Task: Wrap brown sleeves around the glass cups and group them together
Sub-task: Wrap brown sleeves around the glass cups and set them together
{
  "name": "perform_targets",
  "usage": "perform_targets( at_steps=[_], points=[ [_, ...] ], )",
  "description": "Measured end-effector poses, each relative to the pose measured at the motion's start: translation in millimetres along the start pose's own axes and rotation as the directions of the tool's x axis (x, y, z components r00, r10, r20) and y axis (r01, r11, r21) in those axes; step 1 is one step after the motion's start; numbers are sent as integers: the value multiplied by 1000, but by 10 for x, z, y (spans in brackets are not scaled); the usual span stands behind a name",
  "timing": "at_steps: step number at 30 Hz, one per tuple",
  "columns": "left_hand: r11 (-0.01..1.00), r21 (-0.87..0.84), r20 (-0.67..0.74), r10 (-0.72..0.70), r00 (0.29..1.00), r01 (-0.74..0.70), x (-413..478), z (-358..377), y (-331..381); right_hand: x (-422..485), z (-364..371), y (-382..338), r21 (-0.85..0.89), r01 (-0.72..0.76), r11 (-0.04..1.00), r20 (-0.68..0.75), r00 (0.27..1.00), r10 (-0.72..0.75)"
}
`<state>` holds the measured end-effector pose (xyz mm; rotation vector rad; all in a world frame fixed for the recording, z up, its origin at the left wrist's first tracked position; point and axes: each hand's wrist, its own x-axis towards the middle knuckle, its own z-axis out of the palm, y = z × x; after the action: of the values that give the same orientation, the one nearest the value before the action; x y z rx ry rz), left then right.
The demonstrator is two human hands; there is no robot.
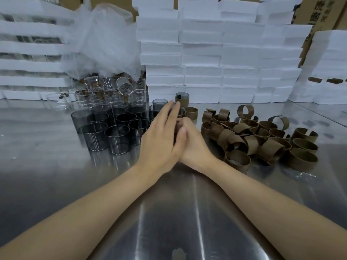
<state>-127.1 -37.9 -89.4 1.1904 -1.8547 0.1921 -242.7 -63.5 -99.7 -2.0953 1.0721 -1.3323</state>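
We judge the wrapping step to be in hand: the left hand [161, 136] and the right hand [195, 145] meet at centre above the brushed steel table [169, 212], left laid over right. The left fingers [173, 111] are straight and motion-blurred. The right hand's fingers are mostly covered, so we cannot tell whether they grasp a cup, a sleeve or nothing; only a dark sliver shows between the palms. The bare smoky grey glass cups [116, 132] stand upright in a tight cluster just left of the hands, with clear glass cups [105, 91] farther back. The curled brown paper sleeves [259, 139] lie heaped to the right. A few sleeved cups [183, 100] stand at far centre, near the stacked white foam blocks [206, 57]. The next move, as we read it, calls for closing a sleeve snugly and setting the cup with that far group — a path that passes just beside the grey cluster's rims. Open room lies near, between the forearms — glass hems the left, sleeves the right, foam the far side.
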Motion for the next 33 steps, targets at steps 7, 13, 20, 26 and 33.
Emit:
perform_targets(
  at_steps=[7, 13, 20, 26, 33],
  points=[
    [263, -796, 373, -497, 784, 546, 179, -104, 24, -85, -56, -79, 54, 113, 992, 80, 990, -117],
    [-67, -814, 546, -425, 722, 577, 199, -27, -85, -82, -47, -90, 185, 52, 981, 73, 995, -66],
    [-83, -853, 497, -434, 752, 516, 189, 59, -122, -87, 84, -90, 162, 95, 982, -38, 995, -90],
    [191, -872, 384, -305, 871, 452, 102, 117, -128, -55, 49, -121, 160, 56, 985, -127, 991, -36],
    [448, -812, 259, -295, 919, 373, 21, 213, -85, -13, -44, -84, -42, 10, 999, -85, 996, -14]
  ],
)
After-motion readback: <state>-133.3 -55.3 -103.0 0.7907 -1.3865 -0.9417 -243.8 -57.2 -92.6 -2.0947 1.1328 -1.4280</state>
